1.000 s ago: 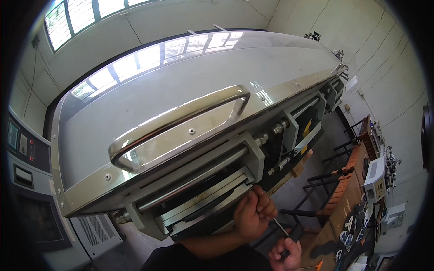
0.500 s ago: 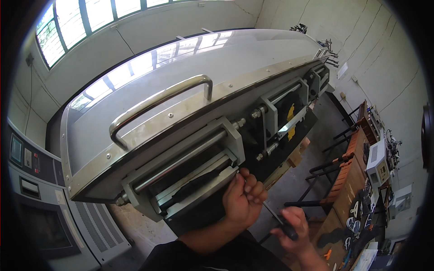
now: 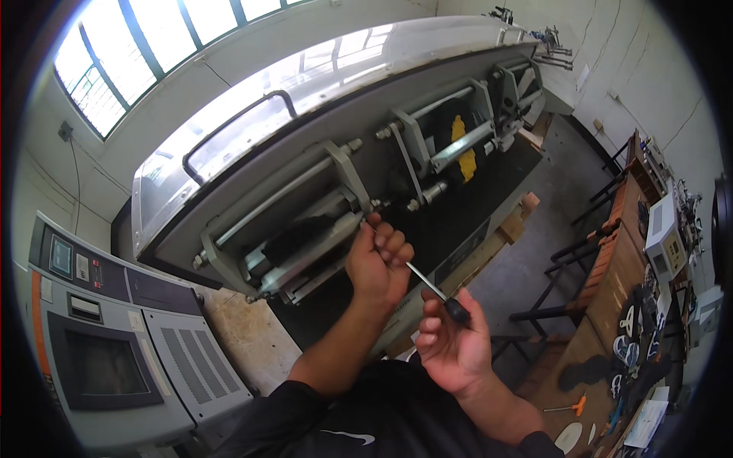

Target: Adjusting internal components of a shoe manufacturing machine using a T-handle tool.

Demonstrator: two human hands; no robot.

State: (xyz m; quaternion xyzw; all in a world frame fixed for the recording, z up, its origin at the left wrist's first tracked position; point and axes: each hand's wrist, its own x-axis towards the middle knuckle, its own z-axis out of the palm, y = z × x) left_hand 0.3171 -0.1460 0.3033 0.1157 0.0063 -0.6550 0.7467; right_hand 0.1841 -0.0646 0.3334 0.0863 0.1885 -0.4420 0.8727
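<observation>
My right hand [image 3: 456, 347] holds a screwdriver [image 3: 427, 281] by its dark handle between thumb and fingers, palm turned up. The bare metal shaft slants up and left into my closed left hand [image 3: 379, 263]. Curled left fingers surround the front of the shaft, while thumb and forefinger pinch at the near right corner of a metal clamp frame [image 3: 328, 248]. Whatever the tip meets is hidden by those fingers. A black shoe-sole-shaped piece [image 3: 298, 235] lies within that clamp frame.
A long machine with a glossy lid [image 3: 252, 114] and bar handle [image 3: 238, 130] stands ahead. Farther right, another clamp holds a black-and-yellow piece [image 3: 458, 149]. A control cabinet [image 3: 107, 366] is at left. The wooden bench [image 3: 588, 336] at right bears soles, an orange-handled tool [image 3: 578, 405] and a boxy device [image 3: 663, 240].
The view has shifted, bringing more of the cabinet and machine front into sight. My right hand has come closer to my left and turned palm up, still on the screwdriver handle.
</observation>
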